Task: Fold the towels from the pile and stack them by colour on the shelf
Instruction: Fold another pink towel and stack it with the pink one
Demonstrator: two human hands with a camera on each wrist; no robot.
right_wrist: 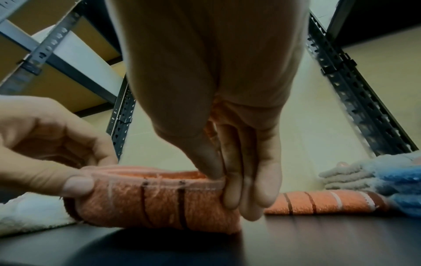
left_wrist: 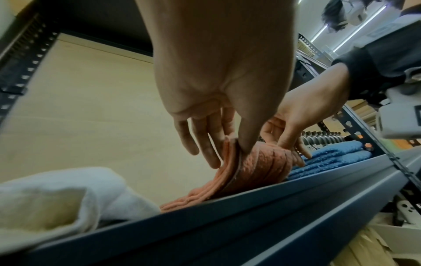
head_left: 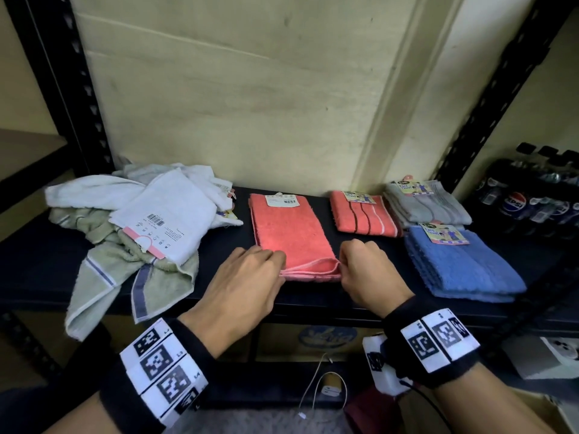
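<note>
**Coral towel mid-fold, pile still waiting**

Coral towel (head_left: 293, 233) lies on the shelf (head_left: 37, 267), between the pile (head_left: 134, 220) and the folded stacks. From the head view, left hand (head_left: 247, 283) and right hand (head_left: 369, 270) each pinch a near corner. A striped coral towel (head_left: 365, 214), grey towels (head_left: 429, 202) and blue towels (head_left: 460, 264) already sit folded to the right; the white and green ones in the pile remain, so I'd judge the job roughly half done. Bottles (head_left: 532, 195) stand beyond the shelf's post.

Left wrist view: thumb and fingers (left_wrist: 205, 144) clamp the layered edge.

Right wrist view: the fingers (right_wrist: 248, 181) nip the hem against the thumb. Nothing blocks the coral stack.
</note>
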